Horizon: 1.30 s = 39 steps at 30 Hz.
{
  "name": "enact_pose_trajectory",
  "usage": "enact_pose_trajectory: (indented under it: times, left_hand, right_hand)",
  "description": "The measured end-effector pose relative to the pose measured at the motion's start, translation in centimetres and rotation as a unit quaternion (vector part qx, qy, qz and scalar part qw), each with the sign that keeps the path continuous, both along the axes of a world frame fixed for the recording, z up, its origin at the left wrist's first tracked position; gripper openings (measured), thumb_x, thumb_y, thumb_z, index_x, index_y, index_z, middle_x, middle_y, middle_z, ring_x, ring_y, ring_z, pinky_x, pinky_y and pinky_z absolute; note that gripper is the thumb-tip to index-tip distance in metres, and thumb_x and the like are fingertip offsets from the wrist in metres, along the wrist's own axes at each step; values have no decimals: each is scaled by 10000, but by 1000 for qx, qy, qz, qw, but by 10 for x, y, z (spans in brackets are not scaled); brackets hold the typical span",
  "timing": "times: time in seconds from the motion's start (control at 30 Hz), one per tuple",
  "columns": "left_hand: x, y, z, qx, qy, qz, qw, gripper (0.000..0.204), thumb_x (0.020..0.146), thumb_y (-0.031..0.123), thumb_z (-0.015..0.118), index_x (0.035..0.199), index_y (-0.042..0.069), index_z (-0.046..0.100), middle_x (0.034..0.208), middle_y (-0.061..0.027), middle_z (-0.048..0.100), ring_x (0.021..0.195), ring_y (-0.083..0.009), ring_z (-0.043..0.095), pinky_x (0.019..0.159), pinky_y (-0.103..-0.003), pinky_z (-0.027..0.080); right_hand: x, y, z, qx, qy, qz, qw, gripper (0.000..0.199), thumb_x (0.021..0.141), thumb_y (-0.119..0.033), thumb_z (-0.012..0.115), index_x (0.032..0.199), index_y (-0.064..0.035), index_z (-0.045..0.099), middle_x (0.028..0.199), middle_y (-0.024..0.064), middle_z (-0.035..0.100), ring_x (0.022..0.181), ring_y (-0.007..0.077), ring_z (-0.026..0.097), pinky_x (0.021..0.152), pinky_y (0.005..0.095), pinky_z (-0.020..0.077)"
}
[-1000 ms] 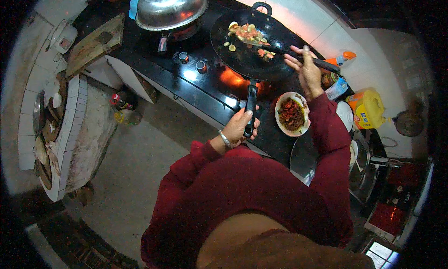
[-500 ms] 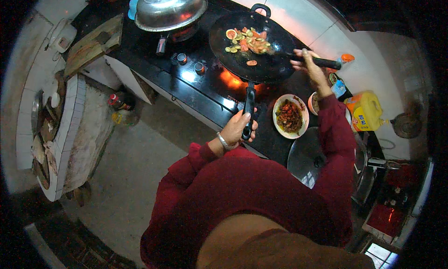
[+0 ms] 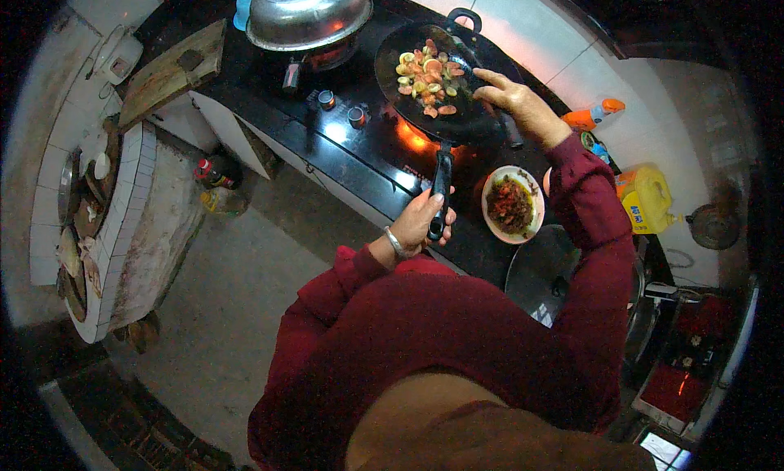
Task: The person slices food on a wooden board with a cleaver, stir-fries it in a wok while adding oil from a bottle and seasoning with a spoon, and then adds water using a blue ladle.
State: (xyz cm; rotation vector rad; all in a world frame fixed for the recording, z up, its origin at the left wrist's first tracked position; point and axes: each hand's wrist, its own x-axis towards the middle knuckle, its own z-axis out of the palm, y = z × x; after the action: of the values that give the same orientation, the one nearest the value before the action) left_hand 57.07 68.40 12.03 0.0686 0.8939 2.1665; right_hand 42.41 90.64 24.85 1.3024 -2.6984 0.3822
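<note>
My left hand [image 3: 416,222], with a silver bangle at the wrist, is wrapped around the long black handle of a dark wok [image 3: 445,130]. The wok sits over a glowing burner. Sliced food [image 3: 426,75], with pale green rounds and orange-pink pieces, is heaped toward the wok's left side. Above the wok's right part, my right hand [image 3: 523,103] is closed on the dark handle of a spatula [image 3: 512,132]. Its index finger points along toward the food. The spatula's blade is only partly visible beside the heap.
A bowl of reddish-brown food [image 3: 532,189] stands right of the wok handle. Near it lie a glass lid [image 3: 531,267] and a yellow jug [image 3: 645,200]. An orange-topped bottle [image 3: 592,114] is by the wall. A metal-covered pot [image 3: 310,13] occupies the left burner.
My right hand has moved left over the wok, swinging the spatula handle to point toward me. The food is gathered into a looser heap. My left hand keeps its hold on the wok.
</note>
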Motion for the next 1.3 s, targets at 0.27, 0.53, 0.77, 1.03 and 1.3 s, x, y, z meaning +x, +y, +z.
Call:
enact_pose_trajectory:
  times: [0.27, 0.53, 0.77, 1.03, 1.3]
  left_hand:
    - [0, 4, 0, 6, -8, -10, 1000, 370, 933, 331, 379, 1235, 123, 331, 748, -21, 509, 559, -102, 520, 478, -221, 454]
    - [0, 2, -1, 10, -17, -8, 1000, 365, 936, 333, 371, 1236, 128, 325, 755, -14, 510, 561, -104, 521, 476, -224, 455]
    - [2, 11, 0, 11, -28, -8, 1000, 349, 938, 320, 375, 1230, 134, 330, 752, -17, 501, 573, -112, 510, 489, -242, 448]
    - [4, 24, -9, 18, -10, -21, 1000, 348, 941, 314, 366, 1233, 129, 317, 769, -35, 506, 607, -136, 526, 502, -263, 452]
    - [2, 25, -8, 12, -17, -23, 1000, 386, 938, 330, 371, 1256, 126, 293, 775, -36, 506, 618, -142, 525, 516, -267, 449]
  right_hand:
    - [46, 5, -4, 96, -45, 76, 991, 147, 687, 15, 553, 826, -26, 529, 1275, 224, 417, 1024, 355, 534, 814, 374, 469]
    - [69, 18, 60, -114, 50, -65, 990, 128, 826, -96, 541, 904, -7, 592, 1013, 132, 611, 886, 211, 618, 714, 279, 504]
    - [45, 35, 88, -390, -276, -390, 787, 495, 821, -473, 552, 977, -4, 523, 868, 137, 618, 598, 231, 642, 487, 289, 534]
    - [39, 14, 36, -517, -290, -320, 739, 342, 885, -392, 486, 893, -54, 533, 963, 151, 618, 669, 211, 650, 502, 259, 535]
    - [69, 21, 49, -496, -372, -327, 713, 350, 892, -381, 478, 918, -39, 543, 987, 162, 605, 666, 239, 645, 563, 295, 546]
